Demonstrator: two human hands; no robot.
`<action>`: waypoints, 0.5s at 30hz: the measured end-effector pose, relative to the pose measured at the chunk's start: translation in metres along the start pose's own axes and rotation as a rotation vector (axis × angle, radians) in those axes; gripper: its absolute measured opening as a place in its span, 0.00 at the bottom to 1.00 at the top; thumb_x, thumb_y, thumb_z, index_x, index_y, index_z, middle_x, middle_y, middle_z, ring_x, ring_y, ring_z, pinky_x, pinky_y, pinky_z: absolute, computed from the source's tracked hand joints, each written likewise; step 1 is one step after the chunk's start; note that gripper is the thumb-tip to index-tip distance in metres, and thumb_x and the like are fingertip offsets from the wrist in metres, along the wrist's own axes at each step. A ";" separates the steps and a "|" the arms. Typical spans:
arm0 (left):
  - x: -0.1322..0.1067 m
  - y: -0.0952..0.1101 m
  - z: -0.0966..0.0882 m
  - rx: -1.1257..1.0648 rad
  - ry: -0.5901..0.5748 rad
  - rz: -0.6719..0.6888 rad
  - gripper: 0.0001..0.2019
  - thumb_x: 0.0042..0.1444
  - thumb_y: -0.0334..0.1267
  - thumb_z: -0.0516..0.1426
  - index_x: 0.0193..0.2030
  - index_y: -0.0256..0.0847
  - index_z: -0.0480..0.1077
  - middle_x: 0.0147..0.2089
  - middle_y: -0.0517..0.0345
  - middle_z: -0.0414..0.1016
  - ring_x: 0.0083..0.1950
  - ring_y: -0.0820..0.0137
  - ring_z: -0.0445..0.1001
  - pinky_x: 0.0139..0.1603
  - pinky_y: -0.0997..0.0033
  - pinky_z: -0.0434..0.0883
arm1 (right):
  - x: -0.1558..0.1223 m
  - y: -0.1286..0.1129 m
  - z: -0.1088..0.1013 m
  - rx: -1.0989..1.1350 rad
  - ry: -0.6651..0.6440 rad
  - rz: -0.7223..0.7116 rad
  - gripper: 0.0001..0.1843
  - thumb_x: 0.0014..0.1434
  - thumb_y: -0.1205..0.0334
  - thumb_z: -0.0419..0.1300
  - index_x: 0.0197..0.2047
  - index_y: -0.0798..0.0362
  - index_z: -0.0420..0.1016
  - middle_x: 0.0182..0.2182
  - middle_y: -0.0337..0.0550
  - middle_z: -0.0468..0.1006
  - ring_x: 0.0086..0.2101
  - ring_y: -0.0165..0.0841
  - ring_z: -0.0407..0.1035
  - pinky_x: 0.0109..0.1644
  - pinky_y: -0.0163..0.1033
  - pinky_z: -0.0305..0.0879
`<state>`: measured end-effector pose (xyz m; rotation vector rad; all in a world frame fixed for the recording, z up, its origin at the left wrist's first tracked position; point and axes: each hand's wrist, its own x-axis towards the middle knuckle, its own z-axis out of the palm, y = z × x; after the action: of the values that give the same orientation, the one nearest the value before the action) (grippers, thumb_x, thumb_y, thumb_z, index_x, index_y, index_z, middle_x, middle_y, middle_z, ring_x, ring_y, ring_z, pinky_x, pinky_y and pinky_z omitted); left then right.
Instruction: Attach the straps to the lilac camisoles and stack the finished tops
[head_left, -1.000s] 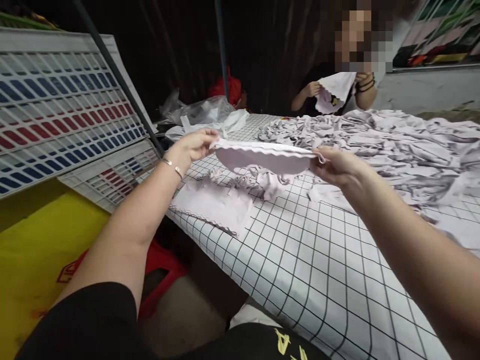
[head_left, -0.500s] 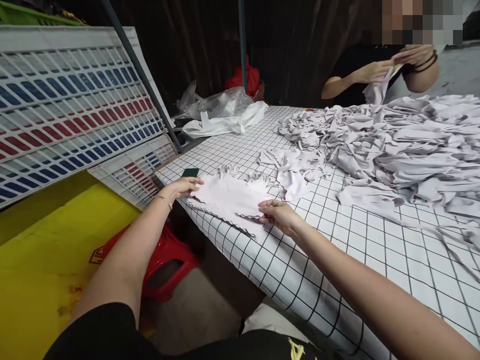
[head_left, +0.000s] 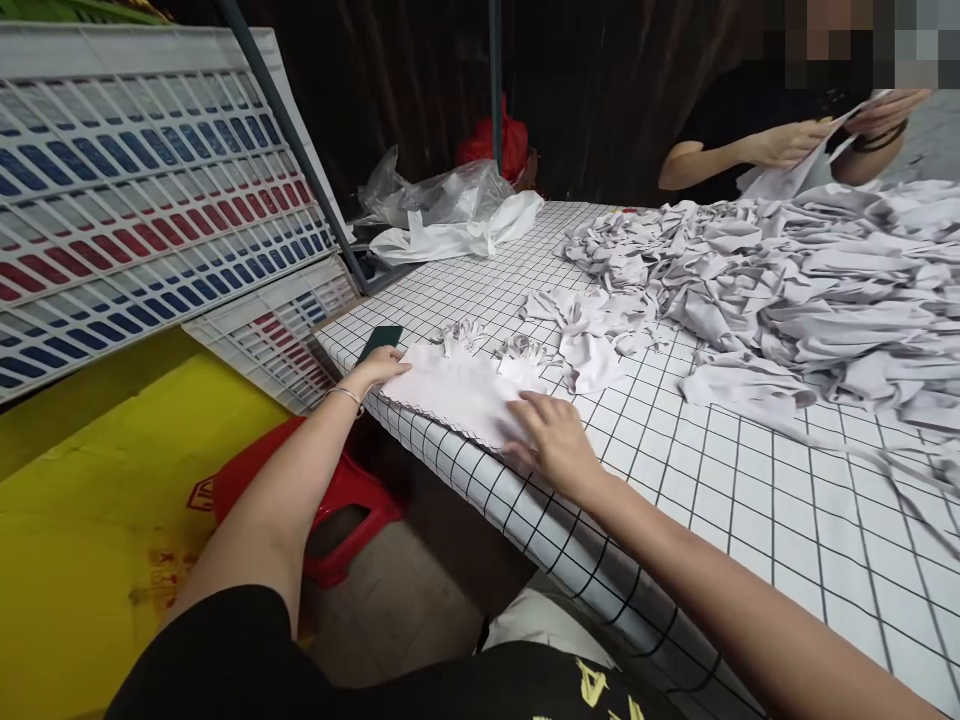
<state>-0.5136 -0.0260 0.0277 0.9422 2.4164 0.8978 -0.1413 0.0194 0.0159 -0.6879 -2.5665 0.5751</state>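
Note:
A pale pinkish-grey fabric piece point(head_left: 450, 385) with a wavy cut edge lies flat along the near edge of the table. At its left end my left hand point(head_left: 382, 368) grips the fabric's corner, fingers pressed together. My right hand point(head_left: 553, 440) rests over the right end, palm down with its fingers apart, slightly blurred. Behind the piece are small curled fabric clusters point(head_left: 525, 350), and a crumpled pale piece point(head_left: 589, 355) lies to their right. A dark green flat object point(head_left: 382, 338) is just behind my left hand.
A large heap of pale fabric pieces point(head_left: 795, 290) covers the right of the grid-patterned table point(head_left: 750, 480). Across from me a person's hands point(head_left: 802, 142) hold similar fabric. Plastic bags point(head_left: 457, 215) lie at the back. A red stool point(head_left: 352, 510) and white rack point(head_left: 150, 190) stand left.
My right hand has let go of the fabric's right edge and flattened over it, fingers spread. The fabric's near layers now lie together. My left hand stays at the left end.

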 end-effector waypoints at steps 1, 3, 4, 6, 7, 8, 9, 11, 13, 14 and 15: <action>0.001 0.002 0.003 0.016 0.006 0.015 0.20 0.33 0.39 0.68 0.35 0.37 0.69 0.35 0.58 0.73 0.37 0.69 0.71 0.37 0.75 0.65 | 0.000 -0.002 0.006 -0.062 -0.026 -0.122 0.31 0.58 0.48 0.60 0.62 0.50 0.65 0.64 0.55 0.61 0.63 0.53 0.52 0.65 0.60 0.46; 0.002 0.009 0.006 0.050 0.021 0.047 0.17 0.34 0.39 0.67 0.31 0.38 0.68 0.34 0.58 0.73 0.39 0.67 0.71 0.39 0.74 0.65 | 0.004 -0.005 0.017 -0.128 -0.137 -0.211 0.33 0.63 0.46 0.54 0.67 0.49 0.59 0.68 0.52 0.53 0.67 0.50 0.43 0.68 0.59 0.37; 0.001 0.013 0.005 0.067 0.029 0.059 0.16 0.35 0.39 0.67 0.30 0.38 0.68 0.33 0.57 0.72 0.40 0.65 0.72 0.40 0.72 0.65 | 0.006 -0.005 0.020 -0.139 -0.192 -0.195 0.33 0.63 0.45 0.52 0.68 0.50 0.57 0.68 0.52 0.53 0.67 0.50 0.42 0.68 0.58 0.36; 0.002 0.023 0.000 0.102 0.044 0.076 0.16 0.34 0.38 0.67 0.29 0.39 0.67 0.32 0.54 0.72 0.42 0.59 0.72 0.41 0.69 0.65 | 0.014 0.000 0.018 -0.107 -0.271 -0.159 0.36 0.62 0.41 0.51 0.68 0.50 0.57 0.68 0.52 0.54 0.67 0.51 0.44 0.67 0.58 0.37; 0.004 0.031 -0.001 0.132 0.070 0.089 0.17 0.33 0.37 0.68 0.30 0.39 0.67 0.33 0.53 0.73 0.45 0.56 0.72 0.42 0.67 0.65 | 0.018 0.005 0.013 -0.066 -0.273 -0.150 0.36 0.62 0.39 0.51 0.67 0.49 0.59 0.67 0.52 0.56 0.65 0.51 0.47 0.67 0.57 0.40; 0.005 0.040 -0.002 0.181 0.124 0.120 0.18 0.35 0.38 0.67 0.32 0.39 0.68 0.36 0.51 0.73 0.48 0.54 0.71 0.43 0.65 0.65 | 0.022 0.012 0.006 -0.020 -0.236 -0.127 0.35 0.61 0.38 0.51 0.64 0.49 0.62 0.65 0.52 0.61 0.63 0.50 0.52 0.65 0.55 0.45; 0.007 0.052 0.001 0.228 0.178 0.168 0.18 0.37 0.38 0.67 0.36 0.40 0.68 0.39 0.50 0.73 0.50 0.53 0.70 0.45 0.64 0.65 | 0.024 0.020 -0.002 0.014 -0.155 -0.071 0.32 0.61 0.38 0.51 0.61 0.49 0.65 0.61 0.52 0.66 0.60 0.48 0.58 0.63 0.54 0.50; 0.006 0.084 0.018 0.271 0.216 0.307 0.15 0.45 0.40 0.63 0.41 0.41 0.68 0.43 0.50 0.73 0.51 0.57 0.70 0.47 0.65 0.65 | 0.029 0.041 -0.018 0.007 0.067 0.140 0.27 0.61 0.40 0.52 0.53 0.51 0.70 0.52 0.53 0.73 0.52 0.46 0.64 0.56 0.52 0.57; -0.002 0.124 0.052 0.205 0.071 0.464 0.10 0.51 0.38 0.58 0.41 0.40 0.70 0.43 0.52 0.74 0.46 0.62 0.71 0.47 0.67 0.66 | 0.032 0.066 -0.030 -0.042 0.223 0.352 0.23 0.56 0.44 0.59 0.47 0.53 0.71 0.46 0.54 0.74 0.48 0.47 0.65 0.53 0.53 0.59; -0.008 0.145 0.075 0.154 -0.041 0.530 0.09 0.52 0.36 0.56 0.40 0.40 0.70 0.42 0.52 0.74 0.44 0.63 0.72 0.46 0.67 0.66 | 0.033 0.079 -0.034 -0.031 0.253 0.416 0.20 0.54 0.48 0.62 0.44 0.53 0.71 0.45 0.54 0.74 0.47 0.48 0.65 0.52 0.54 0.58; -0.014 0.166 0.099 0.122 -0.140 0.621 0.09 0.50 0.34 0.56 0.40 0.39 0.71 0.44 0.51 0.74 0.45 0.63 0.71 0.47 0.67 0.66 | 0.036 0.091 -0.038 0.004 0.262 0.452 0.16 0.52 0.53 0.63 0.41 0.53 0.72 0.44 0.53 0.74 0.46 0.48 0.65 0.52 0.54 0.59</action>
<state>-0.3732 0.0996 0.0724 1.7920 2.0974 0.8414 -0.1171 0.1214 0.0130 -1.2665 -2.1721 0.5812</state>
